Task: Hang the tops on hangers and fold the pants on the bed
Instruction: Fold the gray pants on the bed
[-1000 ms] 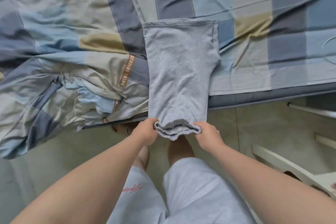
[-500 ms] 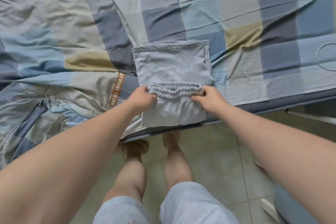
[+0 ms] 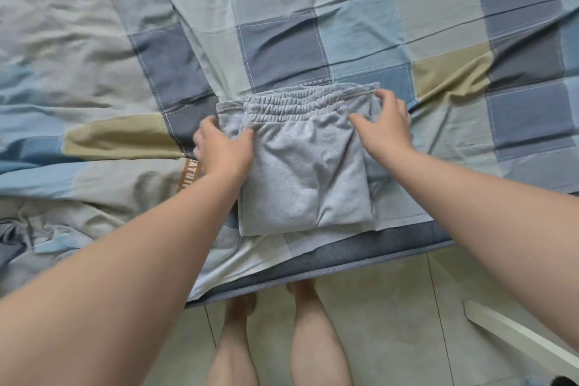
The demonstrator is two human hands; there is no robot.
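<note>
Pants: the grey pants (image 3: pixel 300 178) lie folded into a compact rectangle on the bed, just below the centre of the frame, their near fold close to the mattress edge (image 3: pixel 344 255).
Waistband: the gathered elastic waistband (image 3: pixel 294 105) runs along the far side of the bundle, on top.
Left hand: the left hand (image 3: pixel 224 150) holds the left edge of the pants just below the waistband, with the thumb (image 3: pixel 246 136) lying on top of the cloth and the fingers curled round the outside of the edge.
Right hand: the right hand (image 3: pixel 387 128) is spread wide and loose, its fingertips (image 3: pixel 383 95) touching the right end of the waistband, thumb resting on the fabric; it clamps nothing.
Bed: a checked sheet (image 3: pixel 438 25) in blues, greys and tan, creased; a rumpled cover (image 3: pixel 62 41) fills the left of the frame.
Floor: pale tiles (image 3: pixel 391 307) at the bottom, with the person's bare legs (image 3: pixel 313 338) at the bed's edge.
Lower right: a white bar (image 3: pixel 513 335), slanted.
</note>
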